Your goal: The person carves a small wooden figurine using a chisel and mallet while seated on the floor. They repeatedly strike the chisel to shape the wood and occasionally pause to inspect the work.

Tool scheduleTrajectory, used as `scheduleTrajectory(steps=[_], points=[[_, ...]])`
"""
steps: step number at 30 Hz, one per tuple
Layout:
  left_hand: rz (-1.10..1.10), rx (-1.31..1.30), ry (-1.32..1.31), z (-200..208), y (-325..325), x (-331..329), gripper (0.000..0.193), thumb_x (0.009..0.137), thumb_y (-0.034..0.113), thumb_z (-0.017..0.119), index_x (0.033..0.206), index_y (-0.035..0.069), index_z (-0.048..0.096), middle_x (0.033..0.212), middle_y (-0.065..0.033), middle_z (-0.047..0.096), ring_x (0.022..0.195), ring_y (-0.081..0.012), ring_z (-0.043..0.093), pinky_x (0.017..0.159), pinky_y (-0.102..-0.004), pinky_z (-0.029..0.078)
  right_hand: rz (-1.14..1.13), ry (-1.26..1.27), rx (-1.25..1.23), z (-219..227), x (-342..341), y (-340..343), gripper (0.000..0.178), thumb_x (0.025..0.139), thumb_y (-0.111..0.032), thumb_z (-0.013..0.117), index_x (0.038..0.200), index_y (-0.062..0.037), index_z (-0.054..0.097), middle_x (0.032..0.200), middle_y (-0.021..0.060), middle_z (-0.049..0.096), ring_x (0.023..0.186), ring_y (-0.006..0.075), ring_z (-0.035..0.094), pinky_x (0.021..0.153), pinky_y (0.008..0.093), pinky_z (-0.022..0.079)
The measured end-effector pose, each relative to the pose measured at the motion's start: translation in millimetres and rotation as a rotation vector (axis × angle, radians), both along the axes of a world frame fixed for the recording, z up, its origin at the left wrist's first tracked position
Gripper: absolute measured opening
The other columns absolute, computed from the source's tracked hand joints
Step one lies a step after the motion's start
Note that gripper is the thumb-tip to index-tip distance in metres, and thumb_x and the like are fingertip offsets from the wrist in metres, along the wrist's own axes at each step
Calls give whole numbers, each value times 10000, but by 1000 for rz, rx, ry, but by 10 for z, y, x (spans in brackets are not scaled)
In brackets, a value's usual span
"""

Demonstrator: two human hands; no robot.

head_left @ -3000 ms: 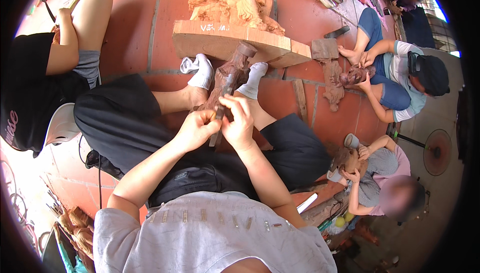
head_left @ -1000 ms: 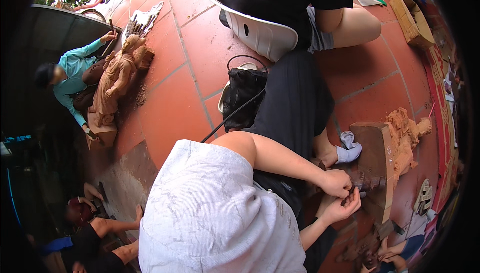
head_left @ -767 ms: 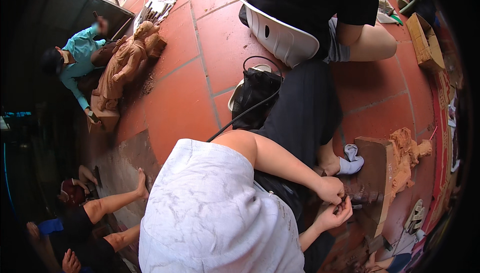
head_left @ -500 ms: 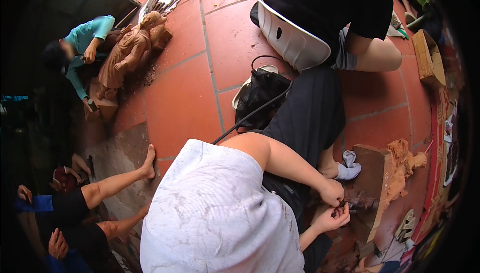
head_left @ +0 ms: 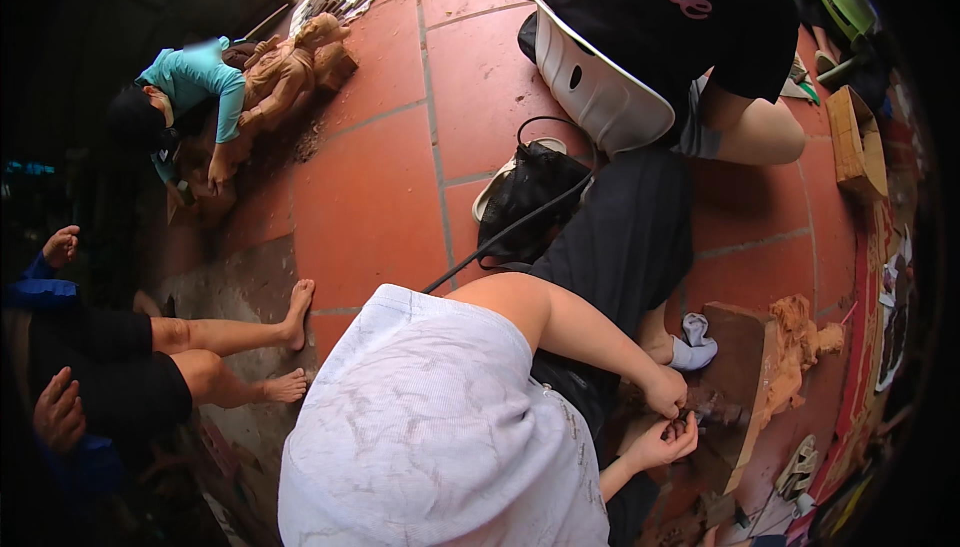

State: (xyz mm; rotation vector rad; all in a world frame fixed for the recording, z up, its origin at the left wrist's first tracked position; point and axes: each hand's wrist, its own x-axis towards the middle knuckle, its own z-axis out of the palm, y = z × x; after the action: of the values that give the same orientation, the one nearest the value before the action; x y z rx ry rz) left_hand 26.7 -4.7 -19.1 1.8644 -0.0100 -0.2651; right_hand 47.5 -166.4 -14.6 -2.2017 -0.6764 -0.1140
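Observation:
My left hand (head_left: 664, 391) is closed, its fingers pinched together, at the lower right. Just below it my right hand (head_left: 664, 445) is turned partly upward, with fingers curled and thumb close to the fingertips. The hands nearly touch over something small and dark (head_left: 684, 414), too small and too covered to name. Right beside them is a reddish-brown lump (head_left: 720, 409), in front of a flat wooden slab (head_left: 742, 347). Attached to or lying against the slab's far side is an orange-brown carved piece (head_left: 792, 367); how they join cannot be told.
A black bag (head_left: 535, 202) and cable lie above my left arm. Someone in black sits by a white plastic seat (head_left: 595, 82). A teal-sleeved person (head_left: 200, 82) works at a carved figure (head_left: 285, 77). Bare legs (head_left: 225, 332) stretch in from the left. Sandals (head_left: 797, 469) are at lower right.
The teal-sleeved person has bent lower over the carved figure. The person at left has drawn their legs together and raised a hand. My hands have barely moved.

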Motion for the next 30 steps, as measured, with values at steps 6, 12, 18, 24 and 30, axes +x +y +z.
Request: scheduleTrajectory(steps=[6, 12, 18, 24, 30], points=[[0, -61, -20, 117, -56, 120, 274, 807, 280, 569, 798, 30, 679, 750, -162, 662, 749, -321, 645, 688, -444, 478, -25, -68, 24, 98, 65, 12, 344, 843, 12, 635, 1180, -40, 594, 1182, 76, 519, 931, 195, 602, 761, 301, 507], [10, -1, 12, 45, 3, 57, 275, 809, 283, 563, 807, 34, 680, 766, -165, 666, 770, -328, 647, 708, -445, 483, -22, -80, -26, 52, 38, 52, 360, 815, 51, 632, 1164, -36, 606, 1161, 96, 526, 877, 203, 618, 712, 291, 519], [9, -4, 16, 89, 27, -79, 277, 815, 282, 558, 801, 31, 673, 759, -164, 663, 770, -328, 648, 714, -447, 485, 7, -6, 5, 43, -73, 50, 356, 826, 40, 627, 1175, -29, 600, 1172, 93, 525, 915, 204, 608, 746, 300, 515], [-5, -67, 48, 112, -19, 127, 274, 813, 279, 562, 787, 31, 675, 735, -164, 660, 755, -324, 649, 692, -445, 486, -44, -51, 26, 79, 33, 49, 338, 850, 21, 618, 1182, -38, 601, 1176, 84, 519, 922, 207, 605, 752, 306, 514], [9, 27, 28, 22, 66, -92, 274, 813, 282, 568, 801, 33, 680, 759, -165, 666, 763, -333, 649, 702, -446, 487, 0, 14, -39, 86, -98, 100, 360, 805, 56, 640, 1159, 4, 604, 1137, 115, 542, 913, 202, 607, 713, 287, 522]])
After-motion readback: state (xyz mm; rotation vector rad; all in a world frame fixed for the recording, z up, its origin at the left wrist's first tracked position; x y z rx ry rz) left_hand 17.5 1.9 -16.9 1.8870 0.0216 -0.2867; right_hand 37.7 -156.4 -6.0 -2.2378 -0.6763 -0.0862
